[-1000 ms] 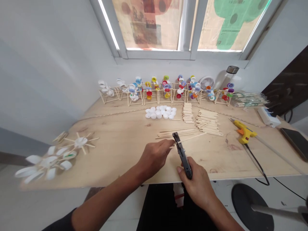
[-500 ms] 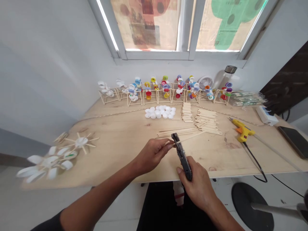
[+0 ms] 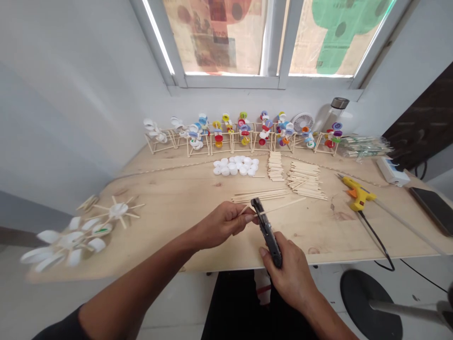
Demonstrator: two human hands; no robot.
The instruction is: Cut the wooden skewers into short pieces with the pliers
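Observation:
My left hand (image 3: 226, 222) is closed, pinching a thin wooden stick (image 3: 285, 204) that runs out to the right. A second short stick end (image 3: 243, 210) pokes up between its fingers. My right hand (image 3: 288, 269) is wrapped around dark grey pliers (image 3: 271, 240), held slanting up to the left. The head of the pliers lies across the stick close to my left fingertips; whether the jaws are closed on it I cannot make out. Beyond my hands lie a row of long sticks (image 3: 260, 194), two piles of short cut sticks (image 3: 306, 179) and white bottle caps (image 3: 235, 166).
Wooden frames with coloured cap wheels (image 3: 244, 132) line the back of the table. At left are a stick star (image 3: 118, 210) and a white cap wheel (image 3: 71, 241). On the right lie a yellow glue gun (image 3: 359, 193), a phone (image 3: 432, 208) and a power strip (image 3: 392, 171).
My left hand and forearm have shifted slightly left and up. The stick across the pliers now sits a little lower. The right hand keeps its grip on the pliers.

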